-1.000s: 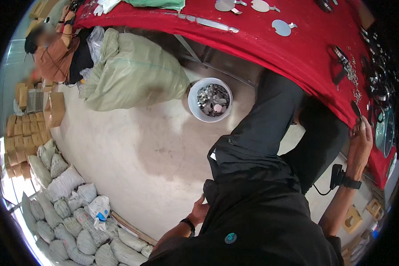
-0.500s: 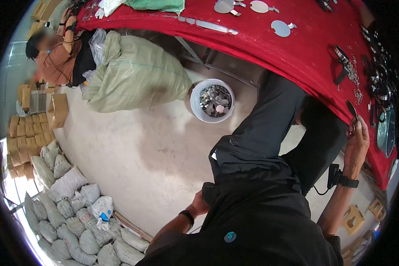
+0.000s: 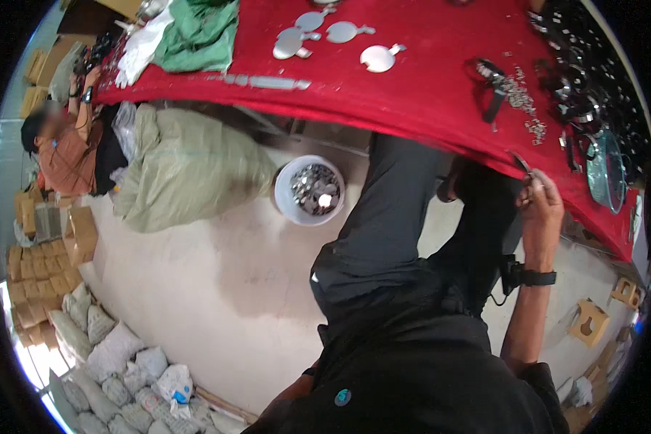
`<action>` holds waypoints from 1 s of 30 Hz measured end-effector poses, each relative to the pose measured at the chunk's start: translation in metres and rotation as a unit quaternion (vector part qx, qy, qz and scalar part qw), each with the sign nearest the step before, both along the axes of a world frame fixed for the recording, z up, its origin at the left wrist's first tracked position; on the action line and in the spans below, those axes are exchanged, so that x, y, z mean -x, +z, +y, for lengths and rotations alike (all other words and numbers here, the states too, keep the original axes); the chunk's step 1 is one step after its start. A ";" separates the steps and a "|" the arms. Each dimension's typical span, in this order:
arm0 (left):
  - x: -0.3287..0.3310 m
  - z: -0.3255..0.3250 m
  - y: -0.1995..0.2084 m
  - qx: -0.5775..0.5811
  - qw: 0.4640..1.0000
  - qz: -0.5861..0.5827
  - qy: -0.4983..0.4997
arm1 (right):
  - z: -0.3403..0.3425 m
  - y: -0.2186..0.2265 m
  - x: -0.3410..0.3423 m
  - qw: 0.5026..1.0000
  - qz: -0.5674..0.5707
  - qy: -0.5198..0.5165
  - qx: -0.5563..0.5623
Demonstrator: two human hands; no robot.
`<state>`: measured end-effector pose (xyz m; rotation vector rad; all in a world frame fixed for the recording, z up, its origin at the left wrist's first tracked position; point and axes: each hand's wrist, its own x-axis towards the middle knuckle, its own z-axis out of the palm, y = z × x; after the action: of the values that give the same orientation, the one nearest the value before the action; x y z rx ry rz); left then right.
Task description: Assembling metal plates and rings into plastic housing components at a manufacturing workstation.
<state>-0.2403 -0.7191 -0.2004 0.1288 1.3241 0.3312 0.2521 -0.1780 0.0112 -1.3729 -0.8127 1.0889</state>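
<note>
Your view swung up-table; right hand (image 3: 539,210) pinches a small metal piece (image 3: 522,165) at the red table (image 3: 427,79) edge; left hand hidden.

Brown cartons (image 3: 32,278) stacked far left; pale sacks (image 3: 116,362) lower left; green-grey sack (image 3: 188,173) under table.

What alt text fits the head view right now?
The right hand pinches a small metal piece at the edge of a red-covered table. A white bucket of metal parts stands on the floor.
</note>
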 end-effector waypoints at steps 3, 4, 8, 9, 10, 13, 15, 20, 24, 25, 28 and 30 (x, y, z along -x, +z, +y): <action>0.004 0.046 -0.022 0.001 0.997 0.014 -0.071 | 0.000 -0.003 0.010 0.999 0.035 0.009 -0.019; 0.011 0.060 -0.028 -0.001 0.995 0.020 -0.095 | 0.003 0.004 0.009 0.999 0.039 0.006 -0.022; 0.034 0.139 -0.050 -0.006 0.981 0.059 -0.186 | 0.005 0.025 0.007 0.998 0.041 -0.014 -0.052; 0.056 0.159 -0.053 -0.112 0.970 0.080 -0.200 | 0.006 0.029 0.007 0.997 0.043 -0.020 -0.063; 0.087 0.180 -0.055 -0.199 0.933 0.162 -0.250 | 0.011 0.031 0.015 0.997 0.051 -0.014 -0.061; 0.089 0.336 -0.020 -0.287 0.903 0.309 -0.080 | 0.011 0.037 0.004 0.997 0.018 -0.040 -0.069; 0.047 0.449 0.073 -0.381 0.889 0.252 0.046 | 0.019 0.042 -0.005 0.997 -0.041 -0.043 -0.055; -0.077 0.638 0.233 -0.576 0.795 0.184 0.040 | 0.077 0.050 0.007 0.989 -0.107 -0.059 -0.079; -0.188 0.739 0.240 -0.667 0.731 0.144 0.005 | 0.123 0.025 0.017 0.982 -0.121 -0.108 -0.097; -0.201 0.759 0.225 -0.693 0.703 0.156 -0.019 | 0.128 0.018 0.024 0.980 -0.136 -0.111 -0.097; -0.264 0.789 0.209 -0.680 0.660 0.252 -0.198 | 0.112 0.002 0.020 0.972 -0.189 -0.127 -0.061; -0.284 0.794 0.207 -0.651 0.647 0.275 -0.288 | 0.097 0.001 0.013 0.962 -0.233 -0.138 -0.042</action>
<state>0.0442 0.0752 0.0061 1.9807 1.2798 0.6721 0.2392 -0.0810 0.0120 -1.6396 -0.9544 0.5120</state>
